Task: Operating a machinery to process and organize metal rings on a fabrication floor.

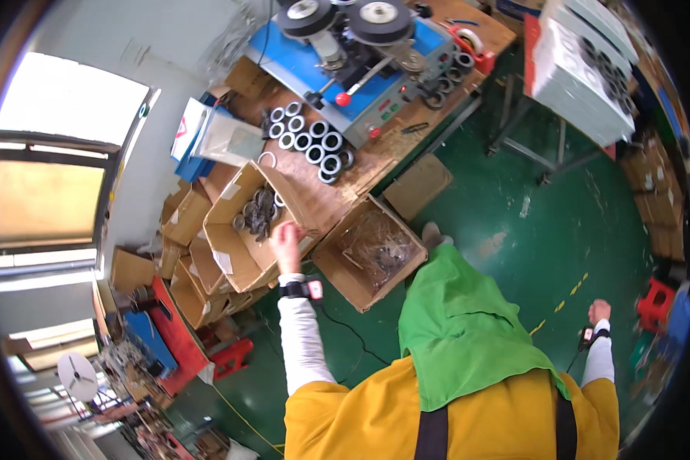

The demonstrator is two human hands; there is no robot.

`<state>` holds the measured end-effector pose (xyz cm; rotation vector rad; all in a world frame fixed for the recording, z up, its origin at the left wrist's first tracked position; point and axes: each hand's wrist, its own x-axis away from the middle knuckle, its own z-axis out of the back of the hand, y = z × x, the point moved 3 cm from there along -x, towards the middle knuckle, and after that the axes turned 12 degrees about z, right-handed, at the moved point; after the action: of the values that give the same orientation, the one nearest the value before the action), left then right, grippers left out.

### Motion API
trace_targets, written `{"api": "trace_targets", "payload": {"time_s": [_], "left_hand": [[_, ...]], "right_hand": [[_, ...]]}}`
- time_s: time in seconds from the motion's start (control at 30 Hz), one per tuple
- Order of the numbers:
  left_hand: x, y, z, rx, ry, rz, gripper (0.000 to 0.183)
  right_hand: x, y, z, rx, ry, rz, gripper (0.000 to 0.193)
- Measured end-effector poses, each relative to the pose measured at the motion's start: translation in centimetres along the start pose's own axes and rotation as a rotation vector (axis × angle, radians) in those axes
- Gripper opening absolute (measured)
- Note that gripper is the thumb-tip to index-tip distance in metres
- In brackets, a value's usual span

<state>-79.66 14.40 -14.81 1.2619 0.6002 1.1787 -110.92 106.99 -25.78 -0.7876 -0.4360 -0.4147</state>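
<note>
– Green floor (506,245), wooden bench (353,180), window at left: logged. Only the head view is supplied. What is set out on the bench?

– Dark rings with pale rims (308,147) are grouped beside a blue machine (368,96), on the side nearer the cardboard box (241,268). More rings are seen at the machine's other side. No ring is seen gripped.

– And the left hand (286,247)?

– It is held at the box's near rim, close to the dark pieces (262,211) lying inside among some rings. Contact with the rim can't be confirmed. Whether the fingers are together, apart or clamped on something can't be told; too small.

– Right hand (599,311)?

– Held out over the floor, well apart from the bench, near a red stool (655,303). The fingers look curled, but whether they are closed can't be told. Nothing is seen in it.

– Progress, quickly?

– Judged partway: a batch is already laid out on the bench, while the box is not emptied; rings and dark pieces are seen in it. How many are finished can't be judged, since worked and unworked rings look alike at this size.

– Lower carton (349,284)?

– Placed open beside the bench, with clear wrapping-like material inside. No rings can be made out there.
</note>
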Motion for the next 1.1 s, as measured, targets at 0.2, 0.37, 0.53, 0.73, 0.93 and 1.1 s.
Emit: {"api": "trace_targets", "payload": {"time_s": [0.2,0.37,0.53,0.73,0.93,1.1], "left_hand": [[-10.9,-8.6,9.2,0.162,0.379,0.438,0.029],[-17.9,-11.8,6.0,0.016,0.307,0.516,0.059],[-19.7,-15.2,8.8,-0.763,0.539,0.471,0.035],[-12.9,-5.8,7.7,0.271,0.449,0.335,0.026],[-3.3,3.4,3.6,0.848,0.389,0.238,0.028],[2.1,10.1,-7.0,0.766,0.303,0.087,0.021]], "right_hand": [[-0.9,-22.9,-11.5,0.151,-0.28,0.185,0.011],[3.1,-25.9,-11.7,0.433,-0.467,-0.039,0.011],[0.6,-30.0,-11.3,0.535,-0.438,-0.02,0.009],[-3.4,-37.9,-18.6,0.402,-0.577,0.335,0.009],[4.9,-52.2,-35.1,0.551,-0.934,1.023,0.019],[13.0,-60.8,-42.0,0.337,-1.376,1.438,0.025]]}}
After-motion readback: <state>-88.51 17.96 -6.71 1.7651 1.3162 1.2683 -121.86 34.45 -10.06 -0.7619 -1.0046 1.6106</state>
